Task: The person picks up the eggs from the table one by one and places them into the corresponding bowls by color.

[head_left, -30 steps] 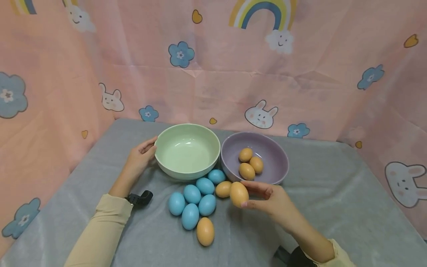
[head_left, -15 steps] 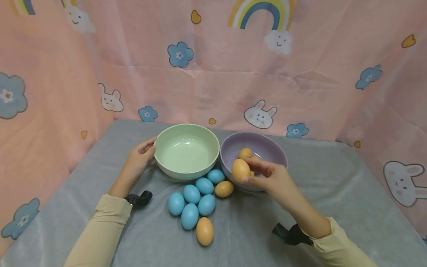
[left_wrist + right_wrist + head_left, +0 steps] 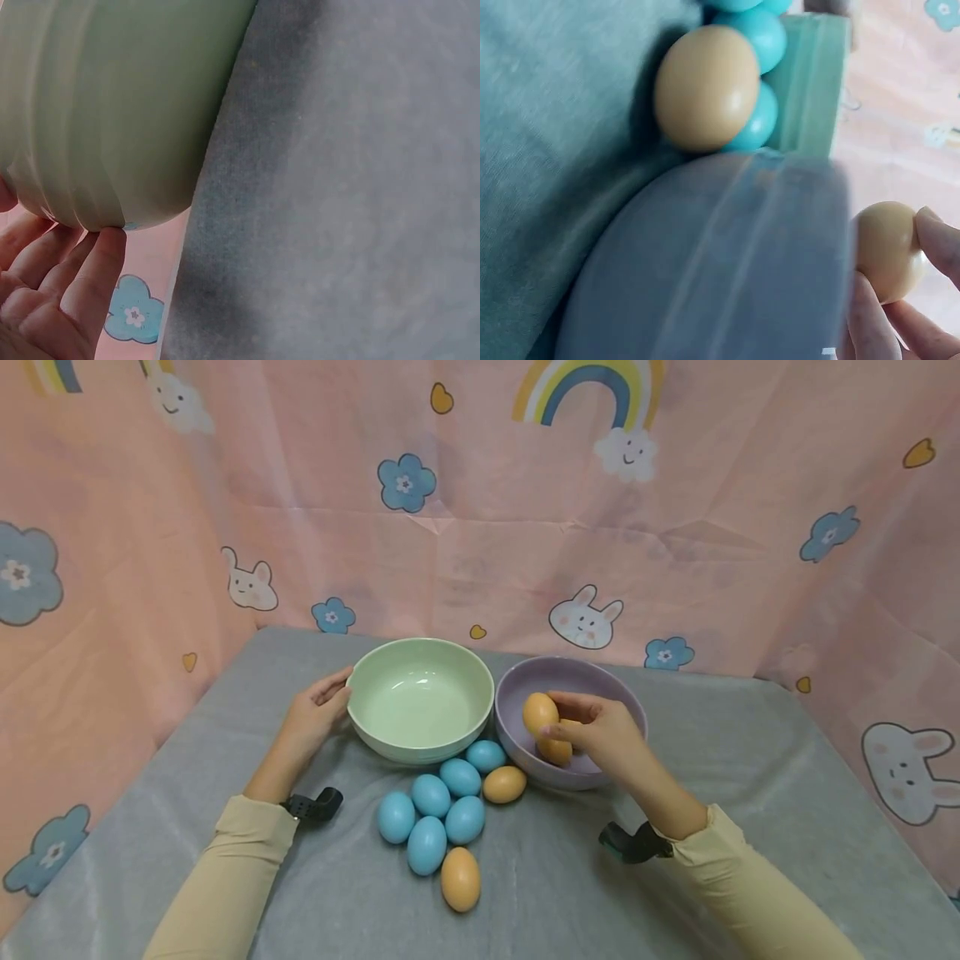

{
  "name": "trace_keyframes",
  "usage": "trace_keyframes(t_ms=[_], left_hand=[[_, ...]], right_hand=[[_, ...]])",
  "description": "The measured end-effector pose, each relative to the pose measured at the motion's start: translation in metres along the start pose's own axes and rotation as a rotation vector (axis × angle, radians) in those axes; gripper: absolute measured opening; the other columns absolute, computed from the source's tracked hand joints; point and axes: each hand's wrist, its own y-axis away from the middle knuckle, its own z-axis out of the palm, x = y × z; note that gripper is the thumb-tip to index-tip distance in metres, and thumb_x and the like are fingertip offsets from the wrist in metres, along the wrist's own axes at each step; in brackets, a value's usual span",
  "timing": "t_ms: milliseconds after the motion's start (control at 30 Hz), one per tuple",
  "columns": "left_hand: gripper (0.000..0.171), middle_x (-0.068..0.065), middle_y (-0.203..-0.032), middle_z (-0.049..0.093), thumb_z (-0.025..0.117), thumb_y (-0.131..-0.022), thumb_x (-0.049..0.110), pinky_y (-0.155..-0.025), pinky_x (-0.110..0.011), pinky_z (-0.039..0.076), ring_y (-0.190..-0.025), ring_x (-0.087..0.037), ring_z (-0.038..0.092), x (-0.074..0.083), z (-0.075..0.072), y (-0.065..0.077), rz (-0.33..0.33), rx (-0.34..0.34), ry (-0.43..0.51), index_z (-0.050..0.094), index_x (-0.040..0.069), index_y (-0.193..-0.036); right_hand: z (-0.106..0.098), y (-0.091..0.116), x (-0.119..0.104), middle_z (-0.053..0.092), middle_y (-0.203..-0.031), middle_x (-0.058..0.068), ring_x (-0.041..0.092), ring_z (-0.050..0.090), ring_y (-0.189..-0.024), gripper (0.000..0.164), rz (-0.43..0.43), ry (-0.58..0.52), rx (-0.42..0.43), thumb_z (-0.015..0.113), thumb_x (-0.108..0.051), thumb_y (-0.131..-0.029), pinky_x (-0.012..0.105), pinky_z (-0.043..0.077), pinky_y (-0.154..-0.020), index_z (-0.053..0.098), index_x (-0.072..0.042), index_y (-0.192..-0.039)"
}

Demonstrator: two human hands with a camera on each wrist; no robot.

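My right hand (image 3: 603, 727) pinches an orange egg (image 3: 540, 714) between thumb and fingers, over the inside of the purple bowl (image 3: 633, 714). In the right wrist view, the gripped egg (image 3: 889, 251) is held just past the bowl's rim. Below it, another orange egg (image 3: 555, 752) lies in the bowl, and my hand partly hides the others there. With fingers fairly straight, my left hand (image 3: 318, 710) touches the left side of the light green bowl (image 3: 420, 702). In the left wrist view, its fingertips (image 3: 112, 236) rest against the bowl's outer wall.
In front of the bowls, several blue eggs (image 3: 431, 796) are clustered on the grey cloth (image 3: 562, 893). An orange egg (image 3: 504, 785) lies by the purple bowl, and another orange egg (image 3: 461, 880) lies nearest me. A patterned pink curtain (image 3: 480, 552) hangs behind.
My right hand has carried the orange egg up and away from beside the cluster, over the purple bowl's front rim and above its inside. My left hand stays at the green bowl.
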Motion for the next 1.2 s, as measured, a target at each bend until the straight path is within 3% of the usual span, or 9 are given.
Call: trace_keyframes(t_ms=[200, 400, 867, 1200], left_hand=[[0.051, -0.013, -0.154, 0.044, 0.049, -0.105, 0.025, -0.087, -0.004, 0.049, -0.14, -0.026, 0.047, 0.001, 0.001, -0.001, -0.001, 0.0, 0.003, 0.039, 0.011, -0.153], [0.052, -0.014, -0.154, 0.044, 0.049, -0.105, 0.026, -0.088, -0.004, 0.049, -0.14, -0.027, 0.046, 0.002, 0.001, -0.001, -0.003, 0.0, -0.003, 0.039, 0.01, -0.153], [0.051, -0.013, -0.154, 0.045, 0.05, -0.105, 0.026, -0.089, -0.005, 0.05, -0.14, -0.026, 0.047, 0.001, 0.0, 0.0, -0.003, 0.009, -0.008, 0.04, 0.011, -0.153], [0.052, -0.012, -0.155, 0.044, 0.05, -0.105, 0.027, -0.089, -0.005, 0.049, -0.141, -0.025, 0.046, 0.002, 0.0, 0.0, -0.01, 0.004, -0.009, 0.039, 0.012, -0.153]], right_hand=[[0.003, -0.014, 0.007, 0.062, -0.138, 0.013, 0.028, 0.058, -0.128, 0.055, -0.01, 0.005, 0.014, 0.074, -0.023, -0.089, 0.038, 0.053, -0.104, 0.058, -0.006, -0.14], [0.006, -0.027, 0.015, 0.061, -0.139, 0.016, 0.032, 0.058, -0.128, 0.054, -0.027, 0.029, 0.041, 0.073, -0.019, -0.09, 0.045, 0.049, -0.109, 0.057, -0.003, -0.139], [0.012, -0.045, 0.026, 0.06, -0.138, 0.019, 0.034, 0.058, -0.128, 0.055, -0.01, 0.039, 0.064, 0.074, -0.014, -0.089, 0.045, 0.048, -0.11, 0.056, 0.002, -0.138], [0.016, -0.052, 0.034, 0.067, -0.129, 0.016, 0.03, 0.063, -0.115, 0.052, -0.021, 0.152, 0.026, 0.078, -0.016, -0.086, 0.039, 0.054, -0.099, 0.062, -0.001, -0.133]])
